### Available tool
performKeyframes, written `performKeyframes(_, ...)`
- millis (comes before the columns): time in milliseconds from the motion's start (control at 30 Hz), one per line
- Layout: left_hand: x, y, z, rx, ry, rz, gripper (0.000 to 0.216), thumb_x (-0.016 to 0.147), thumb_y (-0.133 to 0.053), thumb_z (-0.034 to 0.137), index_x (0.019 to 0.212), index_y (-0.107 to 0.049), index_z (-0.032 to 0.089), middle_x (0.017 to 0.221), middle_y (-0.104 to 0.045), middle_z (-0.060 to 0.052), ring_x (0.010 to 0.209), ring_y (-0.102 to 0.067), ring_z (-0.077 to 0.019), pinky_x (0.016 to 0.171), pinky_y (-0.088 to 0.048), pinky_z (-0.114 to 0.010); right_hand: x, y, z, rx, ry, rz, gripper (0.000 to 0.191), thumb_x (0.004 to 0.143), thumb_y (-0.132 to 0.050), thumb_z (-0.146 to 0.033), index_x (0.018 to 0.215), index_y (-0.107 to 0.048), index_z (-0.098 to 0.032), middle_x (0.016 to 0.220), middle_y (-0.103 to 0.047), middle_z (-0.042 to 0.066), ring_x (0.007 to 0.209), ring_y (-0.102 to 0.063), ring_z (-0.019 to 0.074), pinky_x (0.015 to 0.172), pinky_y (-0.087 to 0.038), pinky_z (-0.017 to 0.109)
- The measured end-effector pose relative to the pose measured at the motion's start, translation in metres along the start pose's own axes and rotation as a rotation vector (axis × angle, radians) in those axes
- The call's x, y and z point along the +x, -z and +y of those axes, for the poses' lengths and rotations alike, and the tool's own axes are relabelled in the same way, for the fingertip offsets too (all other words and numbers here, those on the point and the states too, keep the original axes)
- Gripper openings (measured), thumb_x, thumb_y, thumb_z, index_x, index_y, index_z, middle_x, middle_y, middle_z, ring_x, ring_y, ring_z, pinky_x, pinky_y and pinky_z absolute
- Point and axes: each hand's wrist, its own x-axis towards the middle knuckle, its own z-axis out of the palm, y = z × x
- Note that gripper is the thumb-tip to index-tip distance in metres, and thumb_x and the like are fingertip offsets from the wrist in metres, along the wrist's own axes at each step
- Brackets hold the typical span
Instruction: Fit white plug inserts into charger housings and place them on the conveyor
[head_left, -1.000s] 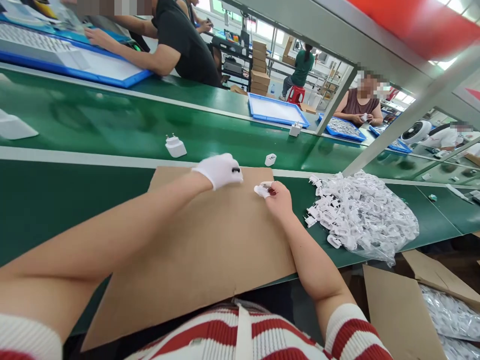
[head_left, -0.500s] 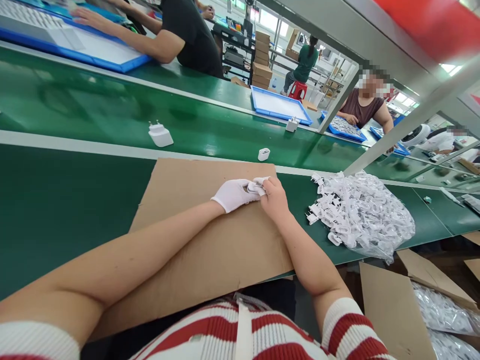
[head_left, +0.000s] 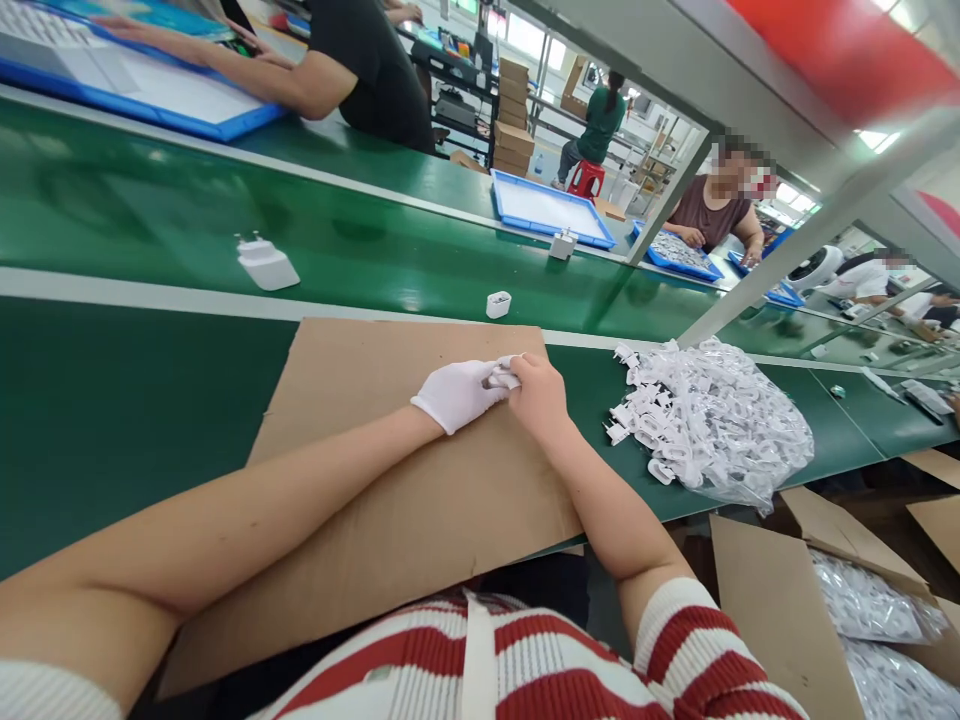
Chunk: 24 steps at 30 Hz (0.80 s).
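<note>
In a white glove, my left hand [head_left: 454,394] is closed on one side of a small white plastic charger piece [head_left: 504,376]. My bare right hand [head_left: 541,396] pinches the same piece from the other side. Fingers hide most of it, so its exact shape cannot be made out. Both hands are over a brown cardboard sheet [head_left: 405,510] on the green bench. To the right of my right hand lies a clear plastic bag [head_left: 739,425] of white plug housings, several spilling from its left end.
Beyond the cardboard runs a green conveyor belt [head_left: 375,255] carrying white chargers, one with pins [head_left: 268,266] at left. A slanted metal post [head_left: 787,230] rises at right. Open cartons [head_left: 780,610] with bagged parts stand lower right. Co-workers sit across the belt, near blue trays [head_left: 555,212].
The chargers on the belt have shifted left. My hands stay together on the white piece, with a slight change of finger position. The co-worker at upper left has moved their arms.
</note>
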Motion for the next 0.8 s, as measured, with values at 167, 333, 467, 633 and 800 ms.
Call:
performKeyframes(167, 0.019, 0.023, -0.006, -0.101, 0.134, 0.03, 0.034, 0.079, -0.073, 0.058, 0.085, -0.069, 0.025, 0.097, -0.076, -0.005, 0.094, -0.068, -0.0293, 0.083, -0.048, -0.034, 0.0, 0.014, 0.04, 0.201, -0.212, 0.124, 0.042, 0.097, -0.059, -0.027, 0.138, -0.056, -0.026, 0.123, -0.069, 0.008, 0.11, -0.061, 0.025, 0.1, -0.05, 0.039)
performKeyframes(333, 0.073, 0.065, -0.048, 0.045, 0.31, 0.353, 0.041, 0.089, -0.062, 0.056, 0.102, -0.068, 0.018, 0.109, -0.072, -0.008, 0.1, -0.06, -0.0262, 0.091, -0.048, -0.035, -0.003, 0.042, 0.108, -0.188, -0.667, 0.423, 0.034, 0.085, -0.061, -0.012, 0.118, -0.064, -0.009, 0.13, -0.057, 0.032, 0.132, -0.044, 0.0464, 0.111, -0.029, 0.07)
performKeyframes(467, 0.109, 0.094, -0.082, 0.144, 0.451, 0.214, 0.048, 0.092, -0.056, 0.058, 0.109, -0.068, 0.014, 0.111, -0.068, -0.01, 0.098, -0.058, -0.0265, 0.092, -0.048, -0.038, -0.007, 0.047, 0.141, -0.168, -0.808, 0.415, 0.032, 0.072, -0.067, -0.004, 0.102, -0.068, -0.013, 0.115, -0.063, 0.027, 0.128, -0.048, 0.048, 0.107, -0.03, 0.073)
performKeyframes(633, 0.107, 0.105, -0.065, 0.275, 0.409, 0.431, 0.085, 0.083, -0.064, 0.062, 0.146, -0.049, 0.007, 0.149, -0.051, -0.02, 0.125, -0.047, -0.0393, 0.102, -0.045, -0.051, -0.007, 0.041, 0.136, -0.14, -0.511, 0.218, 0.035, 0.075, -0.062, 0.002, 0.102, -0.069, -0.019, 0.107, -0.067, 0.019, 0.113, -0.058, 0.0373, 0.098, -0.045, 0.051)
performKeyframes(800, 0.118, 0.083, -0.044, 0.413, 0.01, 0.227, 0.087, 0.081, -0.065, 0.059, 0.159, -0.043, 0.025, 0.169, -0.035, -0.012, 0.136, -0.043, -0.0445, 0.109, -0.04, -0.053, -0.004, 0.036, 0.115, -0.121, -0.366, 0.013, 0.041, 0.08, -0.068, -0.004, 0.118, -0.064, -0.02, 0.116, -0.063, 0.011, 0.102, -0.061, 0.0268, 0.093, -0.048, 0.041)
